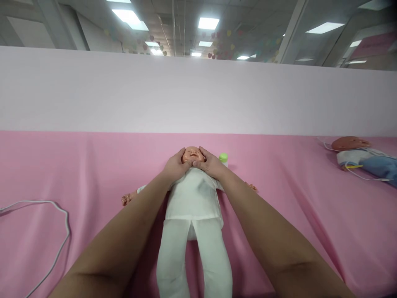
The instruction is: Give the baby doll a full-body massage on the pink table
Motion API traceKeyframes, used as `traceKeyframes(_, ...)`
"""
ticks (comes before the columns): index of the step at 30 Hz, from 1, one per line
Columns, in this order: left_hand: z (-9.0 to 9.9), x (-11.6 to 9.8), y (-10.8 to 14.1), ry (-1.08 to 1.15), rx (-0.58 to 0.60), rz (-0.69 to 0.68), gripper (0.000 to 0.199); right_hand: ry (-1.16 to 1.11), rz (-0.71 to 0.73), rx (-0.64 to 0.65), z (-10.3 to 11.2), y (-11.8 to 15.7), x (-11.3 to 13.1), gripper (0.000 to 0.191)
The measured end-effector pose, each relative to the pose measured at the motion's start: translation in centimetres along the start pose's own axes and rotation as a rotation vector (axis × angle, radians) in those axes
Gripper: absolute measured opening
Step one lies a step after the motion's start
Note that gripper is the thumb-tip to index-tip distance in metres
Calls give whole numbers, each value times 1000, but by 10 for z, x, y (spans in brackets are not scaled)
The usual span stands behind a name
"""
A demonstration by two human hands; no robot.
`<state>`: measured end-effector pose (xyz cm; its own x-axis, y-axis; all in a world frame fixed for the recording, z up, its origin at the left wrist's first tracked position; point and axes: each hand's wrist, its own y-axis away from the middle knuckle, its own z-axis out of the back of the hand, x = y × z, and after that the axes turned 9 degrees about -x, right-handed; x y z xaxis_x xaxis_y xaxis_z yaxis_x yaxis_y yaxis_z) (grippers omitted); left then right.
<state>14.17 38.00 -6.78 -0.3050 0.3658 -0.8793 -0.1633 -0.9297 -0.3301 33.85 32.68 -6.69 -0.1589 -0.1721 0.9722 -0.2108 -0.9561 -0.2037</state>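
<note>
While the white-clothed plastic baby doll [194, 194] is laid at 12 o'clock, its face is cupped by left hand [176, 167] and right hand [214, 165], fingers together, thumbs at chin; probably cradling, so gentle pressure's needed next.

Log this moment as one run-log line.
white-clad doll: face up on pink cloth | left hand: against its head | right hand: against head's other side | green lid: near right hand

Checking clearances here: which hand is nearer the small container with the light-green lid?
Right. The right hand is just left of the light-green-lidded container, against the white-clothed doll's head; the left hand is farther left, on the head's other side.
</note>
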Motion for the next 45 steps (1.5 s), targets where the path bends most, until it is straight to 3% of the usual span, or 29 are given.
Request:
traceKeyframes(4,-3,-3,0,-77,-21,-10,81,13,34,-90,-6,-9,-12,101)
traceKeyframes(9,0,3,-1,45,-8,-6,78,-7,70,-120,-10,-12,-23,99)
traceKeyframes(15,0,13,-2,139,22,-4,85,-42,61,-108,-10,-13,-28,100)
traceKeyframes(22,-7,21,-6,205,-10,2,78,-31,72,-28,-3,-16,-31,79)
traceKeyframes(28,-12,27,-8,432,-44,101,62,-250,23,31,-7,-18,-35,68)
traceKeyframes(32,-12,27,-8,389,-33,84,59,-308,24,4,-11,-18,-36,65)
traceKeyframes(35,-9,25,-7,324,-37,67,64,-194,66,-23,-9,-16,-34,68)
traceKeyframes(39,-6,18,-3,196,25,42,91,40,69,-39,-9,-10,-26,88)
traceKeyframes(41,-5,15,-1,130,31,18,98,71,63,-50,-10,-7,-23,97)
traceKeyframes(45,-4,16,-1,106,33,7,97,47,68,-50,-11,-8,-25,92)
